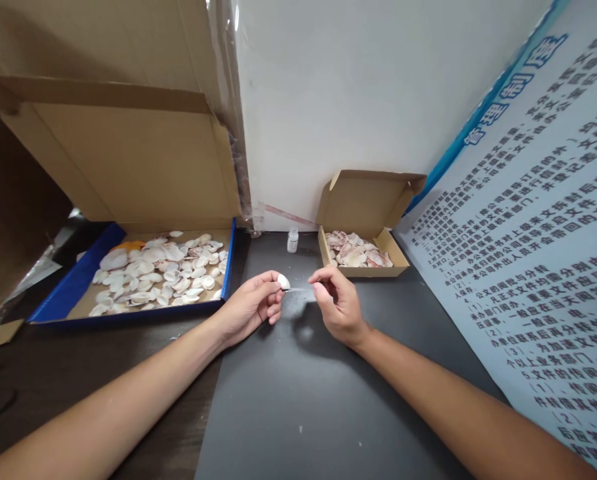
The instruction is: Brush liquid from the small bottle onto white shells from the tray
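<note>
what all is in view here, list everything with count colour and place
large box: one, brown with blue rim, left
loose shells: many, white, in large box
small box: one, brown, back right
patterned shells: several, pink and white, in small box
bottle: one, whitish, between the boxes
poster: one, pale blue, right
table: one, dark, under everything
held shell: one, white, left hand fingertips
thin stick: one, pale, pinched in right hand
left hand: one, bare, centre
right hand: one, bare, centre

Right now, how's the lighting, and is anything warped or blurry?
Head view: even light, a faint shadow on the dark mat under the left hand and right hand. Head view: the wide lens bends the poster's text lines. Head view: the left hand's white shell is clear, the right hand's thin item too faint to identify.
</note>
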### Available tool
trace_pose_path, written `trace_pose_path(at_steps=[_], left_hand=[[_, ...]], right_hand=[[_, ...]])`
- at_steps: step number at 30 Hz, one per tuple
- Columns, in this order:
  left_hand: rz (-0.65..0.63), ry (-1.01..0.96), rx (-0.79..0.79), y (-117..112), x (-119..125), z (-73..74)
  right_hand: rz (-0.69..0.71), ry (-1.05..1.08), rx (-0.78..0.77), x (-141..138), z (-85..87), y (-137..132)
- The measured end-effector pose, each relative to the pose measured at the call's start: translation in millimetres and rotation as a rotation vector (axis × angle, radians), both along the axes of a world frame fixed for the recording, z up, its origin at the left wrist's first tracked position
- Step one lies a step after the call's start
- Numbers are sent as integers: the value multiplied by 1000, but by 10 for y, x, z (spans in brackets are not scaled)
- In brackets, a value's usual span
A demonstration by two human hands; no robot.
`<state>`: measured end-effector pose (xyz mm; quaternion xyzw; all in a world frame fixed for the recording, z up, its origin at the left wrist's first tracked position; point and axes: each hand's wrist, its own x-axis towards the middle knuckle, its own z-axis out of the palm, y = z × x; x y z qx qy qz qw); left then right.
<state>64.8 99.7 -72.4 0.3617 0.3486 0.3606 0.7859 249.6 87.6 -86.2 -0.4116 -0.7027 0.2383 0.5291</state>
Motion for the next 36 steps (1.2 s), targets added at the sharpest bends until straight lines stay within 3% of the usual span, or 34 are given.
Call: trace_pose_path(at_steps=[15,20,31,36], left_hand=[[-7,29,-5,-19,-1,18],[-26,29,22,-22,-1,17],[-27,37,23,-26,8,17],[-38,33,18,-26,5,16]], right_hand=[[39,126,-135,7,-48,40],[-56,82,-94,0,-43,32],[15,131,-110,5,-35,19],[-16,129,-107,10,-30,28]])
